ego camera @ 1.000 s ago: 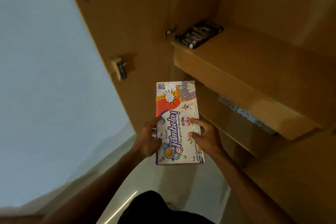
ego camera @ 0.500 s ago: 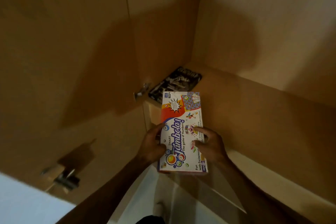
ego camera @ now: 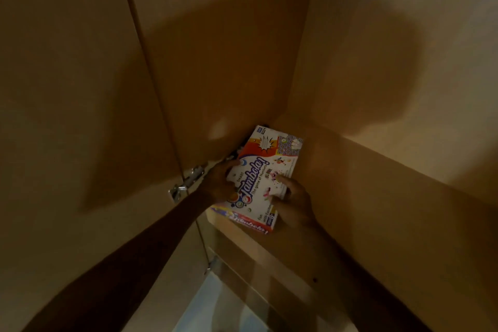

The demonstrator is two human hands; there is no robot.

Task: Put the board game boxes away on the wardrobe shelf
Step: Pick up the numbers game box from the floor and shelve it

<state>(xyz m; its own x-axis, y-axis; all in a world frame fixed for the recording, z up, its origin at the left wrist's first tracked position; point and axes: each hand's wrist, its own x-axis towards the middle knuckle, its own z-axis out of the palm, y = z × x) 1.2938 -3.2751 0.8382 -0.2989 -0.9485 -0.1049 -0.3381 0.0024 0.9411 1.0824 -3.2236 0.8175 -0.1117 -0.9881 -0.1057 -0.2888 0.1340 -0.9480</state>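
A colourful Tambola board game box [ego camera: 265, 170] lies at the left corner of the wooden wardrobe shelf [ego camera: 377, 210], its near end jutting past the shelf's front edge. It covers a dark game box [ego camera: 234, 154], of which only a sliver shows at its left side. My left hand [ego camera: 219, 183] grips the Tambola box's left edge. On its right edge sits my right hand [ego camera: 292, 201], thumb on the lid. Both arms reach up from below.
The open wardrobe door [ego camera: 80, 129] stands on the left, with a metal hinge [ego camera: 186, 183] beside my left wrist. The shelf stretches away to the right. A lower shelf edge [ego camera: 242, 275] and pale floor [ego camera: 215, 310] show beneath.
Both hands have carried the Tambola box up and forward onto the shelf, over the dark box. The view has tilted upward into the wardrobe.
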